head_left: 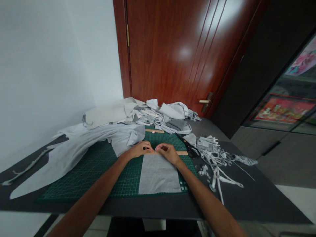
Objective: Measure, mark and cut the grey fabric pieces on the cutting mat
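Forearms (93,191) closest, over green mat (128,179); grey cloth piece (159,174) lies flat between them, far edge at wooden strip (183,153); left hand (139,150) and right hand (169,153) close together there, fingers curled, can't tell if pinching; cloth likely light, soft, floppy, creases easily; best held by both far corners, lightly tensioned.

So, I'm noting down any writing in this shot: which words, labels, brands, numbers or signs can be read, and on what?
None can be read.
Red framed panel at right: gold marks like lettering, too blurred to read.
Green gridded mat: any numbers are too small.
Tan strips: any markings are too small.
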{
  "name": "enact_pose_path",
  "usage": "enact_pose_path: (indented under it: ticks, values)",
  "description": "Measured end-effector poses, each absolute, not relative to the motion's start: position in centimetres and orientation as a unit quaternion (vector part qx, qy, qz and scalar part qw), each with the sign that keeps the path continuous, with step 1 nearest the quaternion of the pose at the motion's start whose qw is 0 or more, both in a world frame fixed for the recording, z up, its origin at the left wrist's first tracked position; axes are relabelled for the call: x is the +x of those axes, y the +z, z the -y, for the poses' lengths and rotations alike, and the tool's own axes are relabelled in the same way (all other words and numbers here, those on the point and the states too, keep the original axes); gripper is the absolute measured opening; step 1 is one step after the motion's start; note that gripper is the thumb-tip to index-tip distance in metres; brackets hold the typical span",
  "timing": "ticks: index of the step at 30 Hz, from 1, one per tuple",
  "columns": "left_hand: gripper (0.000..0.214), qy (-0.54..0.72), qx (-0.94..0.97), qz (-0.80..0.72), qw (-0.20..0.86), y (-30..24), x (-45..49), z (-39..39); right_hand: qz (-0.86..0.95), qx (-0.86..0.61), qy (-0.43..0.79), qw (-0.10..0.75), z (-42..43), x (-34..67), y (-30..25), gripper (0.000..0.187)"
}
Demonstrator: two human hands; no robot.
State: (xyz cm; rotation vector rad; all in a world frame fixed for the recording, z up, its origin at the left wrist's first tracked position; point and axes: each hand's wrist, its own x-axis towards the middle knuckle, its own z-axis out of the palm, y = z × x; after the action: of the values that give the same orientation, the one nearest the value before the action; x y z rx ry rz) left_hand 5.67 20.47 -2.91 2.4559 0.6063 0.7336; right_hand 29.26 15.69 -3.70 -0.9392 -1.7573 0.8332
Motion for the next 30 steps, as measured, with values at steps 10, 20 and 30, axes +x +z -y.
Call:
enact_pose_path:
  ticks: [10,20,30]
  values:
    - [0.022,0.271,0.9,-0.219,0.263,-3.3,5.7,-20.9,0.766,-0.373,0.292,0.435,-14.1,25.3,-3.0,0.012]
    - [0.016,0.28,0.897,-0.215,0.266,-3.5,5.7,-21.0,0.77,-0.404,0.262,0.419,-13.6,23.7,-3.1,0.012]
    - [0.014,0.281,0.899,-0.221,0.254,-3.9,5.8,-21.5,0.786,-0.413,0.232,0.397,-13.6,23.4,-3.2,0.009]
